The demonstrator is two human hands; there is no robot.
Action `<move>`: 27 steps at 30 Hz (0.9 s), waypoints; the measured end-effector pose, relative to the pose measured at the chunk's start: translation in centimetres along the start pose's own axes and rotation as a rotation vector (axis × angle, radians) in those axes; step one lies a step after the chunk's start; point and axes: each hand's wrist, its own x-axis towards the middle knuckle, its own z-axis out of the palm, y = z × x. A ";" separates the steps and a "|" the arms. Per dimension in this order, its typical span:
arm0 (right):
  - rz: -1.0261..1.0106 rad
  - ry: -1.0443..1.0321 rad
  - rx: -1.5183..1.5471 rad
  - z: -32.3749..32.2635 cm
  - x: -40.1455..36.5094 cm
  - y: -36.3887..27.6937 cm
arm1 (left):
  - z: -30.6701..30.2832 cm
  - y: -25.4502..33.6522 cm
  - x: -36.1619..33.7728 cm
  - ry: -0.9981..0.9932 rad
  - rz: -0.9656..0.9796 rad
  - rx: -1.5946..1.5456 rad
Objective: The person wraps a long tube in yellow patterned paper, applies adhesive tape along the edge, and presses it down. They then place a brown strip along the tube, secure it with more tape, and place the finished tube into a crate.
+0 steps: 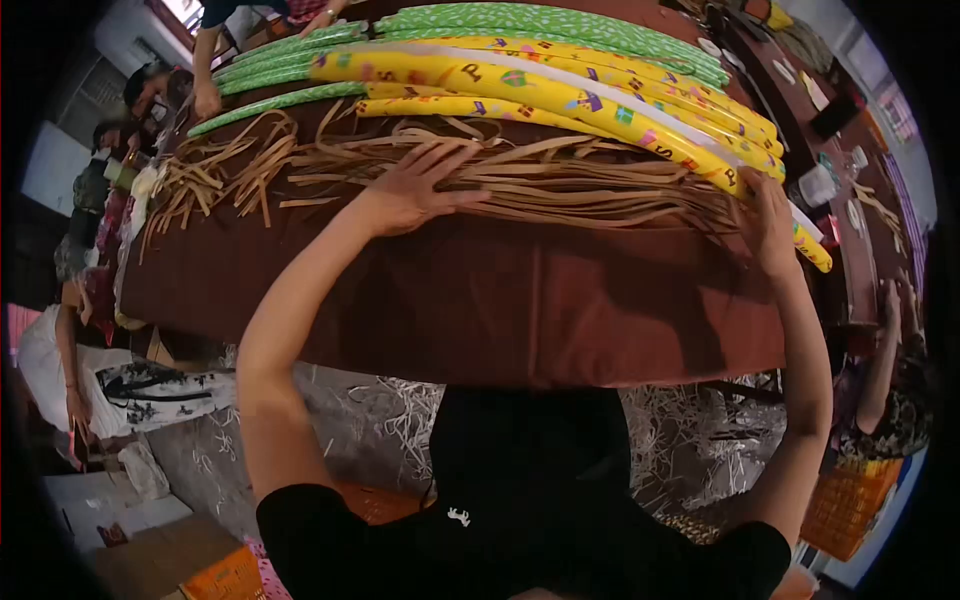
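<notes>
Left hand [412, 192] lies flat, fingers spread, on the strips [560, 180]. Right hand [768, 222] is at their other end, touching a yellow roll [520, 85]; its grip is unclear.

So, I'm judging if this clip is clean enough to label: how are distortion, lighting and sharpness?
Head view: heavy fisheye, the table and yellow rolls bow into arcs; its corners are black vignette; light is even, a soft shadow on the table front below the right hand; the left hand on the paper strips is sharp, the frame's rim softer.
</notes>
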 end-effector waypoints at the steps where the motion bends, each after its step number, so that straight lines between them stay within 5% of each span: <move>1: -0.009 -0.007 0.005 -0.9 -1.3 -0.5 | -0.9 -0.4 -0.6 -0.045 0.032 0.064; 4: -0.072 -0.060 0.057 -2.6 -5.3 -2.5 | -1.1 -2.7 -4.7 -0.316 0.034 0.391; 8: -0.185 -0.131 0.158 -3.0 -8.9 -5.8 | -4.6 -2.7 -7.7 -0.068 0.224 0.365; 11: -0.194 -0.181 0.141 -3.5 -10.6 -7.0 | -4.1 -3.8 -14.7 -0.316 0.075 0.432; 14: -0.172 -0.263 0.107 -3.4 -11.7 -7.4 | -4.6 -2.8 -20.2 0.100 -0.057 0.423; 17: -0.135 -0.304 0.174 -2.3 -12.7 -7.3 | -6.8 6.2 -17.1 0.414 -0.422 0.296; 19: -0.126 -0.334 0.208 -1.8 -12.4 -7.9 | -6.9 12.3 -13.3 0.388 -0.213 -0.162; 21: -0.134 -0.365 0.234 -1.7 -12.4 -8.0 | -6.1 16.6 -10.3 0.258 -0.148 -0.263; 27: -0.176 -0.350 0.238 -1.0 -13.4 -7.6 | -3.6 18.5 -8.9 0.228 -0.340 -0.206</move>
